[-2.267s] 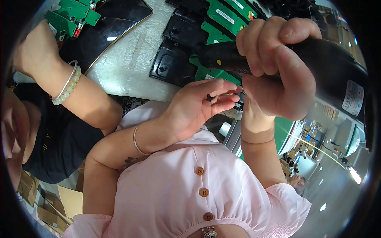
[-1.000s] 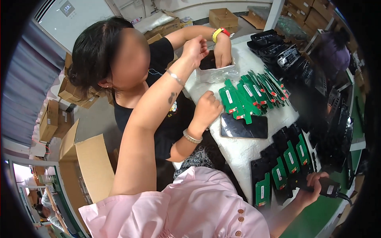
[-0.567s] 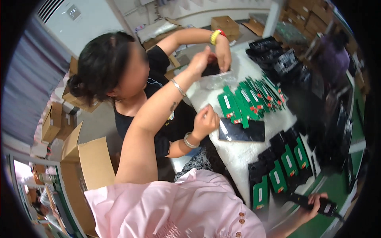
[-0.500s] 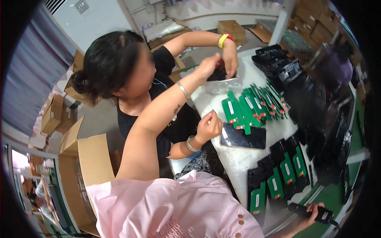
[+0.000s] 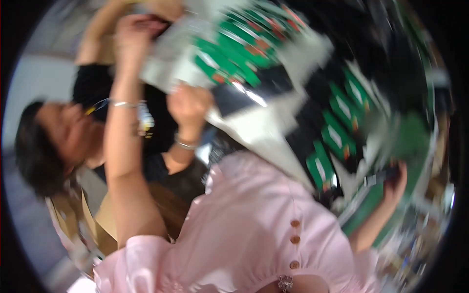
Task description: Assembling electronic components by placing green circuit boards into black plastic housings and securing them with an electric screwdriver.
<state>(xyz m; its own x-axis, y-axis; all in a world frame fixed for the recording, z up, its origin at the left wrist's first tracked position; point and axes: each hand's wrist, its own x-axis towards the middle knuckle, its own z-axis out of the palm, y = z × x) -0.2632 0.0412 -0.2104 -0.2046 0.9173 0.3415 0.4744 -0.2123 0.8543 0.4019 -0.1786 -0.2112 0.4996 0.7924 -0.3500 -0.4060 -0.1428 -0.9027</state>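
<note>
My left hand point(image 5: 134, 36) is stretched out at the upper left, its fingers curled together against something dark that blurs with them. It is close to a co-worker's hand point(image 5: 166, 7) and a clear plastic bag point(image 5: 183, 29). At the right, my right hand point(image 5: 396, 183) is wrapped round a black stick-shaped hand tool point(image 5: 378, 177). Left of the tool, several flat green pieces point(image 5: 320, 163) lie on black parts point(image 5: 300, 146). More green pieces point(image 5: 234, 49) with red-orange ends lie in a group farther back. The whole picture is smeared by motion.
A co-worker in black point(image 5: 88, 127) is at my left, the other hand point(image 5: 188, 105) closed near the edge of the white table point(image 5: 266, 134). A dark phone-like slab point(image 5: 254, 93) lies beside the green pieces. Cardboard boxes point(image 5: 105, 219) stand behind the co-worker. Black bags point(image 5: 361, 29) fill the far right.
The view has swung, so the table and co-worker appear farther left and higher. The co-worker's face has turned upward. My right hand still grips the black tool.
</note>
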